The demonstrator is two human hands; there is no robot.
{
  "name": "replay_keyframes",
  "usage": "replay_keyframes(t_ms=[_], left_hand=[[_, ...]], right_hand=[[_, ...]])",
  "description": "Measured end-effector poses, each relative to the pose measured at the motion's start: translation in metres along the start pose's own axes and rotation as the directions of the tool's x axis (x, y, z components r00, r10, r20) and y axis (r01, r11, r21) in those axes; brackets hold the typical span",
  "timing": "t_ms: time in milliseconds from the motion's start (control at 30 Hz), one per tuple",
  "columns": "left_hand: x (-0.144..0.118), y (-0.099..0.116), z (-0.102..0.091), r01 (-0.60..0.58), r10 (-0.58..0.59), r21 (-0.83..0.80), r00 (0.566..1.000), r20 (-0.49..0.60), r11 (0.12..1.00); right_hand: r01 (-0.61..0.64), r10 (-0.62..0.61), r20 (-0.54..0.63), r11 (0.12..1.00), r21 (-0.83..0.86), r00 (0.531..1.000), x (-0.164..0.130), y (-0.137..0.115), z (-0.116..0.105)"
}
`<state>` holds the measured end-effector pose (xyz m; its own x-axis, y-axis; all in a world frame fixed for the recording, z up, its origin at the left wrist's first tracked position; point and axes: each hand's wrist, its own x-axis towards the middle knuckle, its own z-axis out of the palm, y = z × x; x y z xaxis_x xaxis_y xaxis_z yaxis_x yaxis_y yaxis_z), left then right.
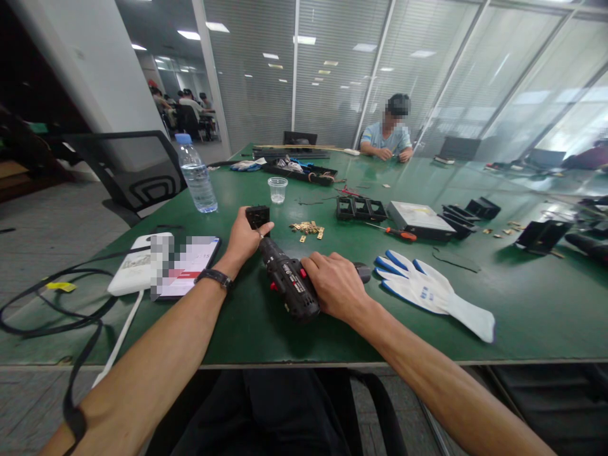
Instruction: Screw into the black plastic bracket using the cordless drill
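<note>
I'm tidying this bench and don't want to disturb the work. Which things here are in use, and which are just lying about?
In use:
- left hand steadying the small black part
- right hand gripping the electric screwdriver
- brass pieces close by, probably

Lying about:
- white work glove
- water bottle
- plastic cup
- phone
- orange-handled screwdriver

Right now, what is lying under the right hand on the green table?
Under the right hand lies a black power screwdriver, its tip toward the small black box that the left hand holds. The hand covers the tool's rear grip, so that part cannot be seen.
</note>
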<state>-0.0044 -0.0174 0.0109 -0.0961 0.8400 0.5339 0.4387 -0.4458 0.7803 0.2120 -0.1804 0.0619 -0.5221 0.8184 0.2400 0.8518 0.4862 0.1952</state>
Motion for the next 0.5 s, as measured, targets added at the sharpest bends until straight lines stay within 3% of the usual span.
replay_keyframes(t_ms=[500], left_hand=[[-0.0008, 0.0038, -0.0006, 0.022, -0.022, -0.023, 1.000, -0.006, 0.999]], right_hand=[[0.001, -0.001, 0.001, 1.000, -0.015, 1.000, 0.0002, -0.0001, 0.0013]])
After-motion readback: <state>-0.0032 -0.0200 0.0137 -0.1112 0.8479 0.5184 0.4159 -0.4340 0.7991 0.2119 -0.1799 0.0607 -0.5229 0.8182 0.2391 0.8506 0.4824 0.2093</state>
